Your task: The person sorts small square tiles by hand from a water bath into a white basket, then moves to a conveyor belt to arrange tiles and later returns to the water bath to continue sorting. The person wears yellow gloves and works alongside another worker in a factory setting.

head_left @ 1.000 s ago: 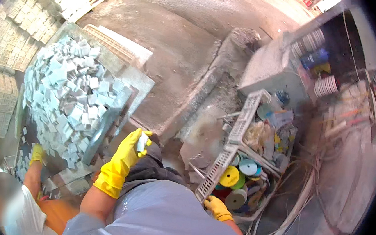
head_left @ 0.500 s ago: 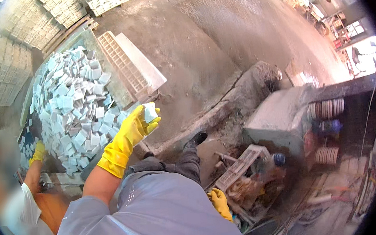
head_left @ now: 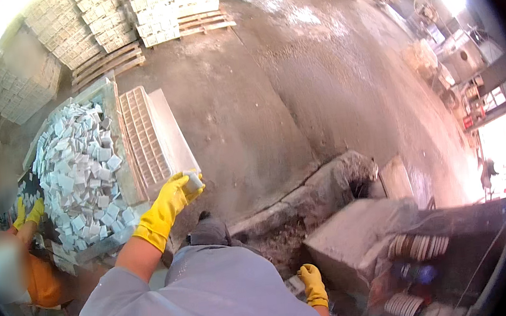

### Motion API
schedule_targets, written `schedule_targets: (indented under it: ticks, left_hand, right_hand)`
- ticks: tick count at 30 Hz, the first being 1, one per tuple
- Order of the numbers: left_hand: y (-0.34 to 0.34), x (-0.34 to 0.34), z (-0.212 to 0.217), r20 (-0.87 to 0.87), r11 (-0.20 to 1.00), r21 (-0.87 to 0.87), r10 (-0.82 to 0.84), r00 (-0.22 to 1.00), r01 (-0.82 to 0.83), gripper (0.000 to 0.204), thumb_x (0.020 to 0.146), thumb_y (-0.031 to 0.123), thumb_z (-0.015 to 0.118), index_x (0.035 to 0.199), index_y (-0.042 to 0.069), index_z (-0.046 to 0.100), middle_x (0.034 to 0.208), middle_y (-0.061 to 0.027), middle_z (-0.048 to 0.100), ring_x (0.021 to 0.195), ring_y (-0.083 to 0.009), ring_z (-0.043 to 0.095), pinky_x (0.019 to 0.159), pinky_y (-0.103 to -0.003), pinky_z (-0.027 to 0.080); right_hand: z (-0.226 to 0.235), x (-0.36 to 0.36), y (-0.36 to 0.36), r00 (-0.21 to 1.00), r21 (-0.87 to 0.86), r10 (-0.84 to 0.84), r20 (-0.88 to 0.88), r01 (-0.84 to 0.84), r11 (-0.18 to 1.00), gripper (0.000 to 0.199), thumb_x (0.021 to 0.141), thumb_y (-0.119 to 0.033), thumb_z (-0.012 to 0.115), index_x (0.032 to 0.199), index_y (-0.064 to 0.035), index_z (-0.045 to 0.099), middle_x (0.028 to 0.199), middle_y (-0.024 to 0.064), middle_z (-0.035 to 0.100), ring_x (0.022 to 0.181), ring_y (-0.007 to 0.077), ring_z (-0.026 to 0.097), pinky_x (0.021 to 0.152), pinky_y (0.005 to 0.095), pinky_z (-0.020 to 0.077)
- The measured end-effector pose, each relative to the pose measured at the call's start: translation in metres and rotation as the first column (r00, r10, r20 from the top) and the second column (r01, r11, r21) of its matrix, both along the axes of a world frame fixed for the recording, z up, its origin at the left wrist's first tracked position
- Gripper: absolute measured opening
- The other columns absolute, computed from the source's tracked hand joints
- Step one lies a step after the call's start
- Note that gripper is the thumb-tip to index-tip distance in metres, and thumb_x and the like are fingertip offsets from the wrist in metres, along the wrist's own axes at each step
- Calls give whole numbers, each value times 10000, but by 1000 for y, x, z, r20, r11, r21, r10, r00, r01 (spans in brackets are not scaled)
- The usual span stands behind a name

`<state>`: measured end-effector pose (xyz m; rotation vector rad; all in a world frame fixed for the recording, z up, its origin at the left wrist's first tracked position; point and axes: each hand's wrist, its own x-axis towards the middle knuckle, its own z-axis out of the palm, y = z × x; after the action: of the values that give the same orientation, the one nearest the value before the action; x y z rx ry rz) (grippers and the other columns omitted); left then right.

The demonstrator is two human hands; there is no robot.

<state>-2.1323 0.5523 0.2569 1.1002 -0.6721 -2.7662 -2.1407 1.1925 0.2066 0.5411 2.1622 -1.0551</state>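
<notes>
My left hand (head_left: 171,205), in a yellow rubber glove, holds up a small pale square tile (head_left: 192,181) between fingers and thumb, close to the near end of a plastic grid tray. Lower down on the right, my right hand (head_left: 313,285), gloved the same, has curled fingers. Beside those fingers shows a light grey piece (head_left: 294,285); whether they grip it is hard to make out. A big heap of white and bluish tiles (head_left: 80,168) lies to the left of my left hand. The cream grid tray (head_left: 142,132) rests alongside the heap.
At far left a co-worker's yellow-gloved hands (head_left: 30,212) are by the heap. Stacked cream trays (head_left: 150,12) stand on wooden pallets (head_left: 206,22) at the back. A low rough ledge (head_left: 310,186) and a concrete block (head_left: 358,233) lie right, with round discs (head_left: 417,247) nearby.
The view has swung, and my body has turned with it. My left hand still holds the tile, now lower and nearer the tray. My right hand has moved right, away from the crate.
</notes>
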Motion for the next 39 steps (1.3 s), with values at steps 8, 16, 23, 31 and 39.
schedule_targets:
  ticks: [8, 16, 23, 31, 39]
  left_hand:
    - [-72, -117, -79, 125, 994, -67, 97, 987, -89, 378, 1061, 119, 507, 1410, 66, 641, 1361, -221, 709, 1160, -447, 722, 953, -594, 635]
    - [-211, -282, -137, -4, 979, -67, 195, 981, -195, 392, 1101, 232, 515, 1438, 65, 625, 1333, -184, 742, 1007, -325, 763, 727, -391, 657]
    - [-332, -332, -35, -124, 801, -293, 509, 852, -521, 340, 1092, 211, 576, 1355, 31, 696, 1328, -151, 740, 1150, -281, 745, 834, -420, 660]
    - [-442, -251, -84, -151, 140, -297, 970, 191, -944, 249, 1042, 121, 666, 1272, 38, 712, 1219, -157, 765, 1107, -305, 753, 800, -442, 653]
    - [-503, -130, -22, -243, -328, -861, 937, -252, -390, 584, 998, 121, 744, 1537, 32, 541, 1512, -171, 610, 1384, -332, 602, 1161, -419, 487]
  right_hand:
    - [11, -263, -191, 960, -425, -121, -254, 1, 905, 320, 1087, -148, 658, 1370, 0, 635, 1140, 142, 777, 992, 197, 743, 894, 331, 609]
    - [-145, -437, -280, 909, -84, 406, -90, -413, 907, 266, 1088, -220, 627, 1236, -4, 672, 1014, 72, 746, 861, 186, 704, 806, 343, 594]
    - [-142, -628, -463, 780, -21, 625, 5, -625, 780, 268, 1096, -260, 599, 1235, -52, 693, 1038, 58, 748, 915, 197, 705, 811, 369, 588]
    - [-173, -863, -708, 608, -5, 794, -11, -794, 608, 281, 1106, -306, 567, 1234, -105, 716, 1066, 41, 750, 976, 209, 705, 816, 398, 581]
    - [-120, -1110, -1165, 705, -376, 606, -369, -710, 596, 305, 1115, -352, 535, 1234, -159, 739, 1093, 25, 753, 1037, 222, 705, 821, 427, 575]
